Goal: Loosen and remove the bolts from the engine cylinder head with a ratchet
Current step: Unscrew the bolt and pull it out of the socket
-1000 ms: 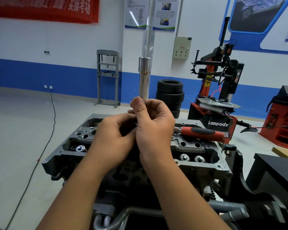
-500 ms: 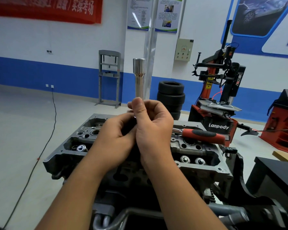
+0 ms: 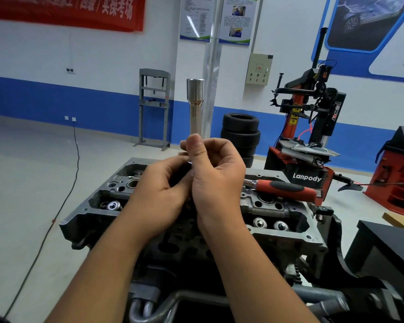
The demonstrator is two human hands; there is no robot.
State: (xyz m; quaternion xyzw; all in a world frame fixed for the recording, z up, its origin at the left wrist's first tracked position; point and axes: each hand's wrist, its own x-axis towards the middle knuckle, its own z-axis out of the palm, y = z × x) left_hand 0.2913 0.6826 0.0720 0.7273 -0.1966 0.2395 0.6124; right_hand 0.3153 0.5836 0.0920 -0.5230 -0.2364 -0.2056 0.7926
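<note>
Two bare hands are meeting above the middle of the engine cylinder head (image 3: 287, 226). The right hand (image 3: 216, 176) is standing with its fingers (image 3: 219, 148) curled, and its thumb is pressing on the lower end of a long metal socket extension (image 3: 195, 106), which is rising upright from the hands with its wide end at the top. The left hand (image 3: 160, 190) is lying just beside the right one, touching it, and its fingers are curled inward toward the same tool; what exactly they are pinching is hidden behind the right hand, so I cannot tell. A small shiny metal ring is showing between the two hands near the thumb.

The ratchet (image 3: 282, 187) with the red and black handle is lying on the top of the cylinder head, to the right of the hands, and no hand is touching it. Shiny valve springs are showing in the open compartments of the head on both sides.

Behind, a stack of tyres (image 3: 240, 134) is standing on the floor near a red tyre changer (image 3: 313, 127), and a grey shop press (image 3: 154, 106) is standing at the blue and white wall.
</note>
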